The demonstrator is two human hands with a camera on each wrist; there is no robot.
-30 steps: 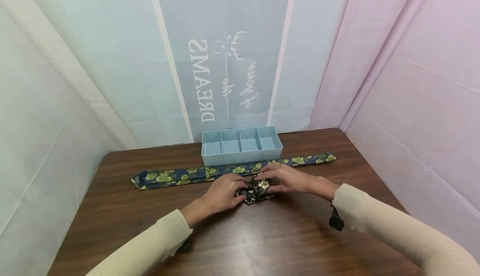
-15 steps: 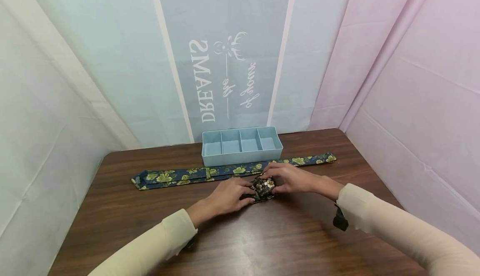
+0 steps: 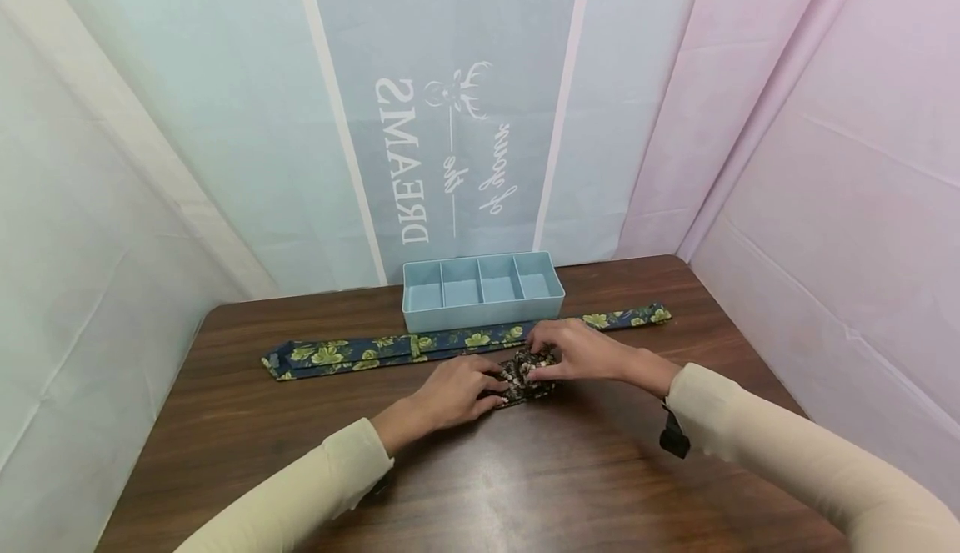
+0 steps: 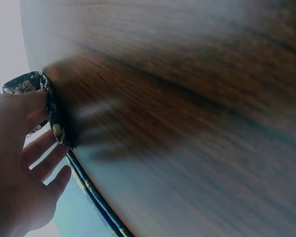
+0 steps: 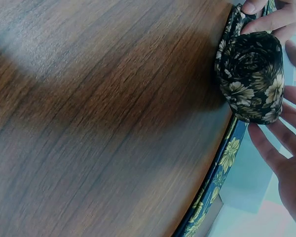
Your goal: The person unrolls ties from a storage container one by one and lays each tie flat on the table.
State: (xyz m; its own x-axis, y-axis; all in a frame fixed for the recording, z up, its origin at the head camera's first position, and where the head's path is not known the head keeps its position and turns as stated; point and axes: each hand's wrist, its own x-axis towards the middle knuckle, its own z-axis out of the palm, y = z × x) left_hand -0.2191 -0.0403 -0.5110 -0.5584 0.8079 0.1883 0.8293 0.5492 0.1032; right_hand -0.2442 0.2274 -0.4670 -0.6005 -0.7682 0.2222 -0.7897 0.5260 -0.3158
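A black necktie with cream flowers [image 3: 517,388] is partly rolled up on the table, between both hands. Its coil shows end-on in the right wrist view as a thick spiral roll [image 5: 251,74]. The right hand [image 3: 581,351] holds the roll from its right side, thumb on the near side and fingers on the far side. At the left end, the left hand [image 3: 453,390] grips the flat part of the tie between thumb and fingers. Just behind the hands lies a navy necktie with yellow-green flowers [image 3: 330,356], stretched lengthwise; the right hand overlaps part of it.
A light blue box [image 3: 483,317] with several compartments stands behind the navy tie, near the table's back edge. The brown wooden table [image 3: 480,486] reaches a printed cloth [image 3: 465,36] at the back, with pale cloth walls on both sides.
The black tie has gone from a flatter folded shape to a thicker roll. The left hand has shifted slightly right, and the right hand's thumb has moved onto the coil. The navy tie stays put.
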